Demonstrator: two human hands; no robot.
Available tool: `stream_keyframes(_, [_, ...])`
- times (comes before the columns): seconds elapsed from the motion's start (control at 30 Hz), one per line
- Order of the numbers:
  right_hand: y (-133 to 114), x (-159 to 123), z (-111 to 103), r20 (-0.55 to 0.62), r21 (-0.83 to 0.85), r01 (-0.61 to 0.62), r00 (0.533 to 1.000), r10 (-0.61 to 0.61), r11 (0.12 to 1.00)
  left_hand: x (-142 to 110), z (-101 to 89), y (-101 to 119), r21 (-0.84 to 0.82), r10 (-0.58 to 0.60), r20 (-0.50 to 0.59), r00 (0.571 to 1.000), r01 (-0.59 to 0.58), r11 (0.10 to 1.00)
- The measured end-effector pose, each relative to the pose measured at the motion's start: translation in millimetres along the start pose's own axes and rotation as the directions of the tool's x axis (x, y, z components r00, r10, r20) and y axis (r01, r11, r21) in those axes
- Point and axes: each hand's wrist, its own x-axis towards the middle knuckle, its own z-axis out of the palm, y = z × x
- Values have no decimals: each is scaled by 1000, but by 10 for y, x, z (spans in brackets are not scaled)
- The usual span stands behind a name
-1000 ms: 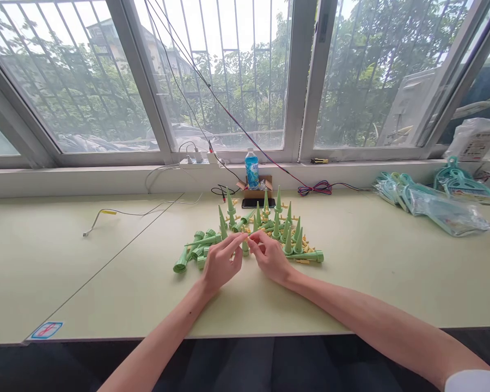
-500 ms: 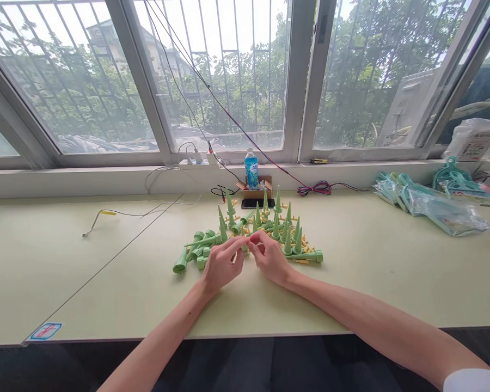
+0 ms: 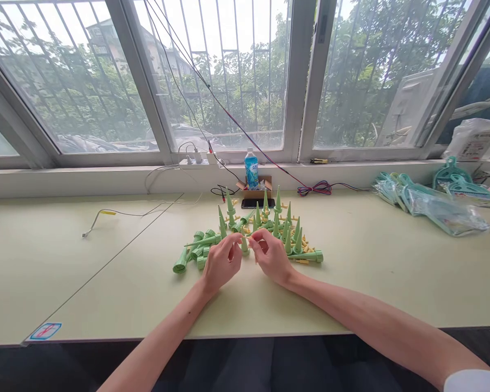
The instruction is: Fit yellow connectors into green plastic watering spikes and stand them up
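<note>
My left hand (image 3: pixel 224 260) has its fingers bent together in a pinch, just left of a green cone-shaped spike (image 3: pixel 244 246). Opposite it, my right hand (image 3: pixel 273 259) pinches a small yellow plastic piece (image 3: pixel 248 237) at its fingertips. Fingers mostly cover that piece, and whether the left fingertips also grip it is hard to see. Around the hands stand several upright green spikes (image 3: pixel 298 240). More green spikes (image 3: pixel 194 253) with ribbed caps lie in a heap at the left. Small yellow plastic pieces (image 3: pixel 306 250) are scattered among the spikes on the right.
Behind the spikes are a phone (image 3: pixel 251 203), a small cardboard box (image 3: pixel 258 193) and a blue bottle (image 3: pixel 251 170). Coiled cables (image 3: pixel 316 188) lie near the sill. Bagged teal plastic items (image 3: pixel 441 209) sit at the far right. A white cable (image 3: pixel 122 213) crosses the left tabletop.
My fingertips, together half a second ago, have drawn slightly apart, uncovering the spike between them. A blurred pinkish shape came in at the right edge and has mostly withdrawn.
</note>
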Motion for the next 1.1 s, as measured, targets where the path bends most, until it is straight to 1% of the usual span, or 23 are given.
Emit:
stream_keyframes(0.07, [7,2,2,-37,-6,-8,999,7,1000,13,-7,18,-4,-88,-33,996,88,996])
stream_keyframes(0.13, [11,5,1,-76,-15,-13,997,12,1000,34,-13,41,-16,-166,-37,985,166,986])
stream_keyframes(0.2, [12,11,-4,-106,-27,-21,994,18,999,55,-14,55,-38,-220,-20,975,219,975])
stream_keyframes(0.27, [11,16,-11,-124,-41,-30,992,25,999,70,-6,51,-59,-253,22,967,254,965])
stream_keyframes(0.4, [8,20,-18,-147,-71,-40,989,29,997,66,27,-4,-68,-268,167,949,282,957])
stream_keyframes(0.53, [3,17,-18,-151,-90,-32,988,18,995,56,40,-42,-63,-252,315,915,285,956])
stream_keyframes(0.63, [-5,15,-20,-146,-96,-26,989,12,995,60,34,-38,-73,-225,355,907,267,961])
stream_keyframes(0.73, [-11,19,-23,-153,-112,-34,988,16,993,68,26,-31,-98,-228,324,918,272,957])
stream_keyframes(0.93, [7,30,-17,-152,-134,-31,988,11,991,88,15,-43,-129,-347,178,921,371,920])
stream_keyframes(1.1, [21,31,-14,-118,-128,-26,993,11,991,91,19,-55,-129,-354,107,929,366,922])
